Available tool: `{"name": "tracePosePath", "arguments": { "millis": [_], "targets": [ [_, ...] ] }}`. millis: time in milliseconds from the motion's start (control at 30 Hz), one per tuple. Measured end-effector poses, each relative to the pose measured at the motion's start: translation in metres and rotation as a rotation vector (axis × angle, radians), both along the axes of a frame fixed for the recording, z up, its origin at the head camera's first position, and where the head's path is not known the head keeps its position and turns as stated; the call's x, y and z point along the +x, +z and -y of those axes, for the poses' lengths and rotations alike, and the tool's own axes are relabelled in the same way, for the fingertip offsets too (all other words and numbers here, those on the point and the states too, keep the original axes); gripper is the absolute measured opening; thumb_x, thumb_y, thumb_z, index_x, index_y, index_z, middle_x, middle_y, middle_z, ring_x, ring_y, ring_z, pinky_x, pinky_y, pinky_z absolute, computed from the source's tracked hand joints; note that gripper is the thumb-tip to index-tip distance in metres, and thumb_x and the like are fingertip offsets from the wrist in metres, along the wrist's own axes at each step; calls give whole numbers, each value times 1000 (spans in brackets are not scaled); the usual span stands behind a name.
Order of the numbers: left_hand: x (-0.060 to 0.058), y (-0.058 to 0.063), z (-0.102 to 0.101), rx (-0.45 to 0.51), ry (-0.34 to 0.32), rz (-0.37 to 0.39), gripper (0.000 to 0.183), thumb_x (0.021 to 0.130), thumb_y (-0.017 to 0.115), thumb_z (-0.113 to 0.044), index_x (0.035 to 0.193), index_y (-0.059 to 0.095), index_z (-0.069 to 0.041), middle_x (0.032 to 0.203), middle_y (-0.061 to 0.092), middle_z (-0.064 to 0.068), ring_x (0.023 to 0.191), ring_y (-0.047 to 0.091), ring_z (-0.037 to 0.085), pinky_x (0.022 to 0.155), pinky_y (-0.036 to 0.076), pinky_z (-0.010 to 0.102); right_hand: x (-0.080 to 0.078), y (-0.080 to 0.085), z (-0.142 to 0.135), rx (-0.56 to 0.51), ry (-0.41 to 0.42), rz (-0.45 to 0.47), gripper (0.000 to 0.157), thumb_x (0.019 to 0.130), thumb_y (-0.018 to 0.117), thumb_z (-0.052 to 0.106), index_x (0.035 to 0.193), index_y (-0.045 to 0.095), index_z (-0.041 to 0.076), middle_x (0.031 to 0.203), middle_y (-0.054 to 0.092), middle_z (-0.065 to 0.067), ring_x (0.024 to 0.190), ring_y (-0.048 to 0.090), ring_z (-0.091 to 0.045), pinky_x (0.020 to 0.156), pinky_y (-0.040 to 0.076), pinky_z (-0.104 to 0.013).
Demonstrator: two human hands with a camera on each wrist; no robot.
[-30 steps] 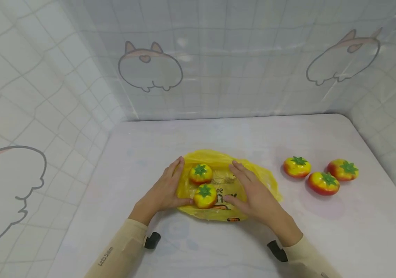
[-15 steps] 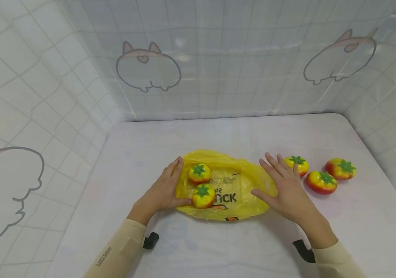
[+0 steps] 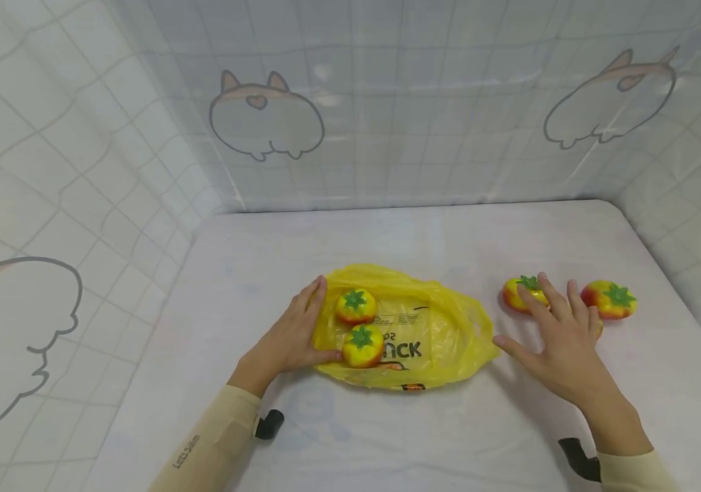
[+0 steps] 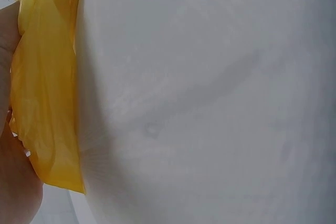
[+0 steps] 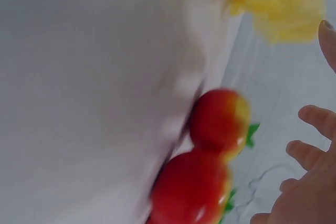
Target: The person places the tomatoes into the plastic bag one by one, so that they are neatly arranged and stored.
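A yellow plastic bag (image 3: pixel 449 335) with dark print lies on the table, its mouth spread wide. Inside its left part sit two red-and-yellow toy tomatoes, a rear one (image 3: pixel 356 306) and a front one (image 3: pixel 363 346), with green star-shaped leaves. My left hand (image 3: pixel 289 339) holds the bag's left end, its thumb beside the front tomato. In the left wrist view the yellow film (image 4: pixel 50 87) covers part of that hand. My right hand (image 3: pixel 562 348), fingers spread, hovers over the loose tomatoes at the right. It largely hides one tomato (image 3: pixel 599 329) and partly covers another (image 3: pixel 512 294).
A third loose tomato (image 3: pixel 609 301) lies farthest right on the white table (image 3: pixel 252 253). Tile-patterned sheets (image 3: pixel 424 123) with cartoon drawings rise behind the table and on both sides. In the right wrist view, two tomatoes show close together, one nearer (image 5: pixel 189 190).
My right hand has left the inside of the bag and moved right, over the loose tomatoes. The left hand and the two tomatoes in the bag have stayed in place.
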State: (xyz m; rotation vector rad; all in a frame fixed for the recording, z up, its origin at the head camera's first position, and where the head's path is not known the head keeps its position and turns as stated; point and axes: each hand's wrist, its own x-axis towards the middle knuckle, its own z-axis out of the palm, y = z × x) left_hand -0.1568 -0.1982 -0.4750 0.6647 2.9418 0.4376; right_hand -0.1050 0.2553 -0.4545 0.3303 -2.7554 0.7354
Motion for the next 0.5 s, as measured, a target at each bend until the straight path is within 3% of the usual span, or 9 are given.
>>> {"name": "tracePosePath", "arguments": {
  "millis": [233,500],
  "targets": [
    [0,2,-1,-2,-1,8,137,75,77,-73,166,-4,-9,173,1,9,153,25,37,122,32,51,13,-11,-33,-22,-107,69,98,80,85,46,158,38,9,168,18,-24,152,1,-57,106,-2,-88],
    [1,3,0,-2,-6,18,137,76,77,-72,165,-6,-9,173,0,10,154,24,36,123,31,50,26,-21,-57,-37,-193,96,105,78,89,40,160,33,7,166,21,-25,140,20,-66,95,19,-91]
  ]
}}
